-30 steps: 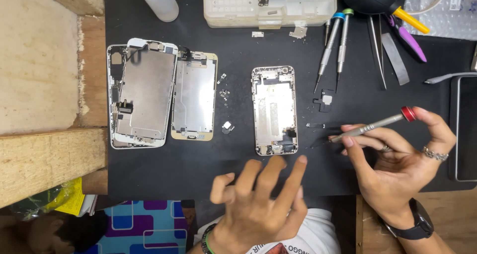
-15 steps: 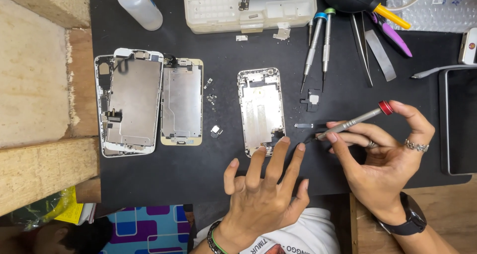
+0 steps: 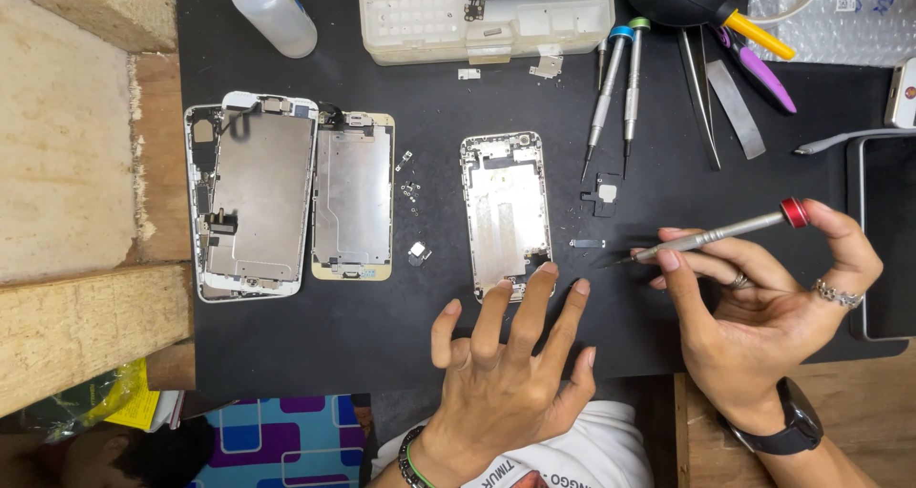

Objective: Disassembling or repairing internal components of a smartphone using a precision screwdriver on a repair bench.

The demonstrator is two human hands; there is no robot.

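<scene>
**Hands at an opened phone**

Two screen panels (image 3: 286,197) lie left on the tabletop (image 3: 382,335). The left hand (image 3: 506,373), fingers spread, touches the lower end of the phone housing (image 3: 506,211). The right hand (image 3: 763,307) fingers pinch a red-capped screwdriver (image 3: 716,235), tip just right of the housing.

Phone repair workbench: black rubber work mat (image 3: 315,345) across centre frame, opened silver phone housings (image 3: 506,216), slim metal precision screwdrivers (image 3: 615,97) upper right, compartmented clear plastic parts tray (image 3: 429,30) top centre.
</scene>
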